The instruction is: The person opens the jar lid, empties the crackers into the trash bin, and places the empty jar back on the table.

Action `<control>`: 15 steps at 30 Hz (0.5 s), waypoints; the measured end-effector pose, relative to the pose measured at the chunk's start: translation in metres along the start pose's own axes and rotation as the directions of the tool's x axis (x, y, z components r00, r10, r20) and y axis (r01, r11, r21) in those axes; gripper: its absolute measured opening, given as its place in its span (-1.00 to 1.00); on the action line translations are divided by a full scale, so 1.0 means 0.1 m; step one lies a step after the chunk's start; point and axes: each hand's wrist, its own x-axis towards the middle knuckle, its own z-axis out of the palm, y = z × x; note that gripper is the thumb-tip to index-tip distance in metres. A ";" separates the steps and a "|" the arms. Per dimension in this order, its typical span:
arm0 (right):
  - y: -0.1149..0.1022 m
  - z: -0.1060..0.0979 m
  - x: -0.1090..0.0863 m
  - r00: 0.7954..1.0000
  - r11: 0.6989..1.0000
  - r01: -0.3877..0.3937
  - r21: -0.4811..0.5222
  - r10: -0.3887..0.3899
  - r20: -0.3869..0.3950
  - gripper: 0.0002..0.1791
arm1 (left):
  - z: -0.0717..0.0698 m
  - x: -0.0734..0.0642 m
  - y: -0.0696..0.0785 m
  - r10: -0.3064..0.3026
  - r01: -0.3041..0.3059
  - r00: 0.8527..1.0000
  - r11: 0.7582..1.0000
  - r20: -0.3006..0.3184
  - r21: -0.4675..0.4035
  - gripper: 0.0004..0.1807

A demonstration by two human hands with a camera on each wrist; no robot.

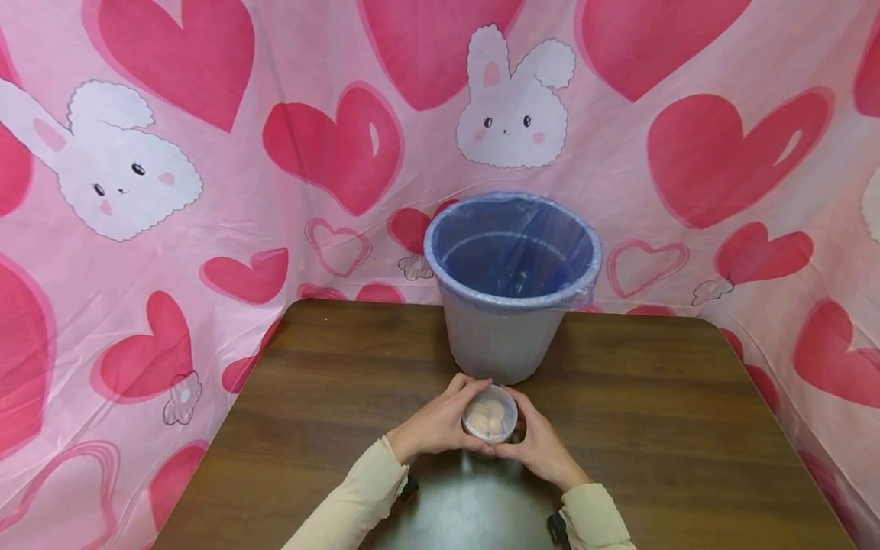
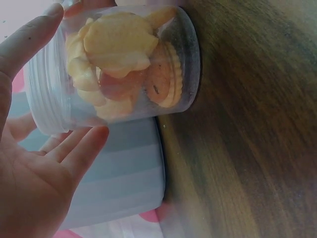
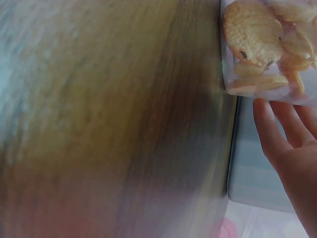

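A clear plastic jar (image 1: 490,416) with a translucent lid (image 2: 42,79) stands on the wooden table in front of the bin. Round pale-brown biscuits (image 3: 252,34) and yellowish pieces (image 2: 119,44) show through its wall. My left hand (image 1: 443,422) grips the jar from the left, thumb and fingers spread about the upper part and lid. From the right my right hand (image 1: 539,443) holds it too, its fingertips against the side in the right wrist view. Both thumbs come together at the near side of the jar.
Just behind the jar stands a white bin (image 1: 502,344) lined with a blue plastic bag (image 1: 481,263). The brown table (image 1: 344,367) reaches back to a pink curtain (image 1: 426,160) with hearts and rabbits, which also hangs along both sides.
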 end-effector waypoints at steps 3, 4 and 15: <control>0.15 0.03 0.02 1.000 1.000 0.006 -0.002 -0.006 -0.007 -0.02 | 0.00 0.00 0.00 0.000 0.000 1.000 1.000 0.005 -0.006 0.04; 0.20 0.03 0.03 1.000 1.000 0.005 -0.002 -0.005 -0.007 -0.02 | 0.00 0.00 -0.01 0.004 -0.004 1.000 1.000 0.006 -0.013 0.04; 0.04 0.01 0.00 0.999 0.999 0.034 0.027 -0.034 -0.007 -0.06 | -0.07 0.00 -0.03 0.070 -0.067 0.997 0.995 0.034 -0.077 0.04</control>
